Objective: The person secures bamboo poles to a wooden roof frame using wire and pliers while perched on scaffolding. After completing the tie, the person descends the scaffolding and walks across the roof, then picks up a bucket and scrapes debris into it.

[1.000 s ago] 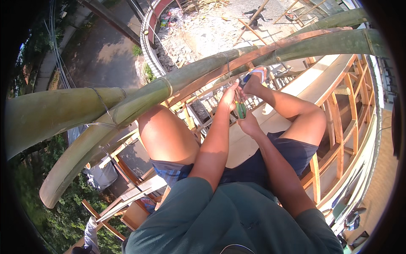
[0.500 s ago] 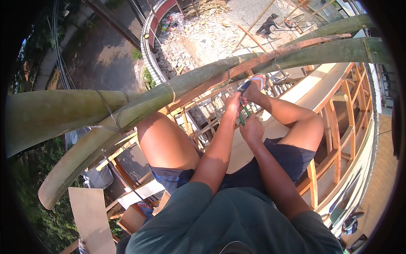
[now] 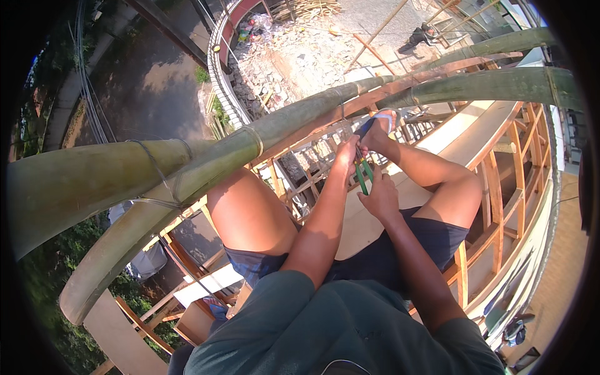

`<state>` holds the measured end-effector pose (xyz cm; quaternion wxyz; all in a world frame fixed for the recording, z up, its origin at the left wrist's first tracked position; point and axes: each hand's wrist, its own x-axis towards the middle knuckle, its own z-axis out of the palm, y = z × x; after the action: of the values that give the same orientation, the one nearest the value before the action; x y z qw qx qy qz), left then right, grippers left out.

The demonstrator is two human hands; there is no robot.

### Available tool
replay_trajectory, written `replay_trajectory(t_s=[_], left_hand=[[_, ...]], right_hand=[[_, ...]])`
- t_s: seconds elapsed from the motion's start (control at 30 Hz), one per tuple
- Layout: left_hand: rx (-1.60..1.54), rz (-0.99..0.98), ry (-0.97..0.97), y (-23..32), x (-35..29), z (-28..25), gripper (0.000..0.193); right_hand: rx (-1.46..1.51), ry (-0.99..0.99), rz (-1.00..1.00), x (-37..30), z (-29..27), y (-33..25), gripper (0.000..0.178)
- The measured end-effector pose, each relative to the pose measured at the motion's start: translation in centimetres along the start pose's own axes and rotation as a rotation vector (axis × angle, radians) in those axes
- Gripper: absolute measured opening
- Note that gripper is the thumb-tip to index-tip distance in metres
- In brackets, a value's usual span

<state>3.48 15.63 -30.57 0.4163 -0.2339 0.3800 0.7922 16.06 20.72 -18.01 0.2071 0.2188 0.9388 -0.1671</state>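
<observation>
While a bamboo pole (image 3: 219, 156) spans beyond your left thigh (image 3: 250, 215), your hands sit close together.
Your right hand (image 3: 380, 195) part-curls on the spread-handled green pliers (image 3: 360, 179) between them; your left hand (image 3: 347, 152), curled at the tool's head, has an unclear hold.

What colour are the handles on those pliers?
Mostly green. The pliers' handles show best in the head view.
</observation>
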Motion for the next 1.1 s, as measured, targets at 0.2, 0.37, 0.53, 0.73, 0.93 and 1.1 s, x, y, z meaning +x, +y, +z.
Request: replay_trajectory(t_s=[0.2, 0.37, 0.53, 0.73, 0.93, 1.1], left_hand=[[0.121, 0.051, 0.133, 0.6, -0.8, 1.4, 0.02], [-0.059, -0.179, -0.194, 4.7, -3.5, -0.4, 0.047], [0.168, -0.05, 0.088, 2.0, 0.6, -3.0, 0.043], [0.422, 0.086, 0.208, 1.7, -0.1, -1.6, 0.045], [0.425, 0.035, 0.176, 2.2, -1.1, -1.5, 0.043], [-0.041, -0.232, -0.159, 5.8, -3.1, -0.3, 0.035]], right_hand=[[-0.064, 0.121, 0.182, 2.5, 3.1, -1.7, 0.065], [0.504, 0.054, 0.091, 2.6, 6.3, -2.9, 0.036], [2.125, -1.013, 0.244, 3.8, 7.8, 0.1, 0.02], [1.003, -0.301, 0.165, 2.3, 8.2, -1.2, 0.023], [1.265, -0.501, 0.475, 3.5, 7.1, -2.5, 0.017], [2.275, -1.345, 0.209, 4.0, 6.4, -0.5, 0.029]])
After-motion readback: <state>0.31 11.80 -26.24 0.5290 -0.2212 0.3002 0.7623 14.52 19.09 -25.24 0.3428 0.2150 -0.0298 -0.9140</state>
